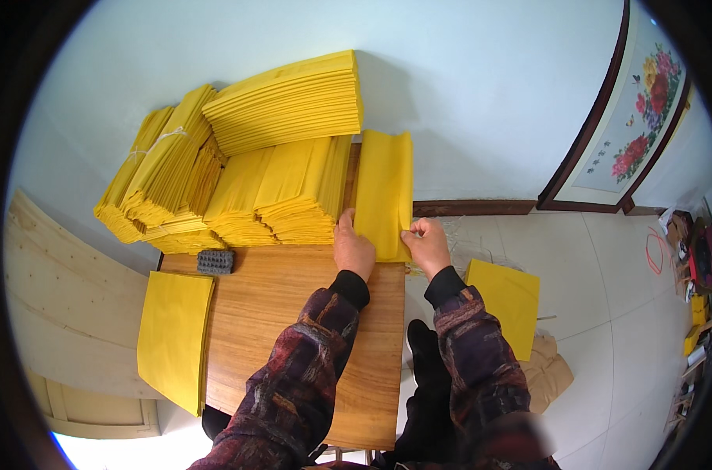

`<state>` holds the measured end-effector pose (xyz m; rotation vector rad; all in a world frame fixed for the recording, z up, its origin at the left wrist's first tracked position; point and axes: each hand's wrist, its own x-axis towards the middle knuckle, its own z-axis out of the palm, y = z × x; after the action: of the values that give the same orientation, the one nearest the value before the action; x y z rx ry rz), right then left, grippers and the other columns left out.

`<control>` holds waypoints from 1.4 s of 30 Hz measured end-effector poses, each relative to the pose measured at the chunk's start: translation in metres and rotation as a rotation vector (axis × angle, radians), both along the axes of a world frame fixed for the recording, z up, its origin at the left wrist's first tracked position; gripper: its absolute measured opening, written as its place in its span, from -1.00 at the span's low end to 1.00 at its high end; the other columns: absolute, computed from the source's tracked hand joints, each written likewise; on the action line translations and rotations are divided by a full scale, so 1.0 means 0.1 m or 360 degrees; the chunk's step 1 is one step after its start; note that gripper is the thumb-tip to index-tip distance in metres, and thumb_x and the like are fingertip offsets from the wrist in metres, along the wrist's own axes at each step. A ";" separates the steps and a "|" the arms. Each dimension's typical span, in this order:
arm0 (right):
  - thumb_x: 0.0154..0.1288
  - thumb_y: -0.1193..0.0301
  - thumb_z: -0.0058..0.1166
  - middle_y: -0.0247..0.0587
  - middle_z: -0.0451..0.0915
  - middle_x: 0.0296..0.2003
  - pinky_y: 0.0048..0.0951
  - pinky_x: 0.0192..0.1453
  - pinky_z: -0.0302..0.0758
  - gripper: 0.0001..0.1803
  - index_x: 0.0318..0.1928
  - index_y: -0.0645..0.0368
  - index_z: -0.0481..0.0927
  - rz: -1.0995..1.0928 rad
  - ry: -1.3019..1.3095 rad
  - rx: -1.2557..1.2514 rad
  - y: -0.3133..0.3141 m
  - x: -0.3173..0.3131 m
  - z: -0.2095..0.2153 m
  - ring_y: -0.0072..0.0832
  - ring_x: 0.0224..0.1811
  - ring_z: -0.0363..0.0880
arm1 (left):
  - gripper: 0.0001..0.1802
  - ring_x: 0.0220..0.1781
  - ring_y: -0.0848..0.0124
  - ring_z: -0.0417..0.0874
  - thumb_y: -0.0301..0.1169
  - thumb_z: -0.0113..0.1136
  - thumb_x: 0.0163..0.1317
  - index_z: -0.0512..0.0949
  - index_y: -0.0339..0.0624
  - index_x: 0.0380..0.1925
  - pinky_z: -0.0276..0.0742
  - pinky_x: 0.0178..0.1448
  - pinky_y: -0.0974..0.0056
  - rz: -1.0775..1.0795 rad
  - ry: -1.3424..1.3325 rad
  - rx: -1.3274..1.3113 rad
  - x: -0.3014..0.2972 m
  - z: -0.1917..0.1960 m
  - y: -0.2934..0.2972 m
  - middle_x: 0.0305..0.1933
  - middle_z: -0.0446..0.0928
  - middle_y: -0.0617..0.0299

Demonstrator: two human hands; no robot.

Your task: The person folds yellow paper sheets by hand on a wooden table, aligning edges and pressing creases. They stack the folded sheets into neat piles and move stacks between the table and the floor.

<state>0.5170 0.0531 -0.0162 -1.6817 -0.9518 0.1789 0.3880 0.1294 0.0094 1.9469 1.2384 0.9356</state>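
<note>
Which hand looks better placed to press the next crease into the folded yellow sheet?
Probably the left hand: it lies flat on the folded yellow sheet at its left edge, free to slide along. The right hand is pinching the sheet's lower right corner, steadying it on the wooden table.

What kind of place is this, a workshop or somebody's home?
Probably a room in a home used for handwork. A framed flower picture leans against the wall on a tiled floor, while stacks of folded yellow paper crowd a small wooden table.
</note>
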 end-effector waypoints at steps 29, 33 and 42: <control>0.01 0.50 0.20 -0.09 0.42 -0.30 -0.33 -0.23 0.46 -0.84 -0.44 0.29 0.48 0.0005 0.0224 0.0066 0.12 -0.08 -0.09 -0.29 -0.34 0.50 | -0.47 0.19 0.00 0.39 -0.71 -0.01 0.03 0.34 -0.37 0.11 0.28 0.28 0.22 -0.0099 -0.0280 0.0074 -0.26 -0.13 -0.16 0.13 0.39 -0.17; 0.02 0.50 0.20 -0.09 0.46 -0.35 -0.34 -0.24 0.46 -0.85 -0.46 0.30 0.50 0.0014 0.0302 0.0012 0.11 -0.08 -0.10 -0.29 -0.35 0.50 | -0.46 0.18 0.01 0.41 -0.72 -0.02 0.03 0.34 -0.37 0.11 0.29 0.28 0.22 -0.0080 -0.0321 0.0112 -0.25 -0.15 -0.16 0.12 0.40 -0.16; 0.11 0.55 0.14 -0.39 0.48 -0.51 -0.55 -0.36 0.38 -0.92 -0.46 0.27 0.50 -0.0009 0.0456 0.0132 0.15 -0.09 -0.18 -0.65 -0.47 0.40 | -0.47 0.16 0.00 0.43 -0.71 0.00 0.02 0.36 -0.34 0.10 0.32 0.25 0.21 -0.0042 -0.0269 0.0112 -0.25 -0.15 -0.15 0.09 0.41 -0.15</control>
<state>0.5078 0.0677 -0.0343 -1.5335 -0.7297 0.3621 0.3631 0.1145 -0.0052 1.8898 1.0943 1.1189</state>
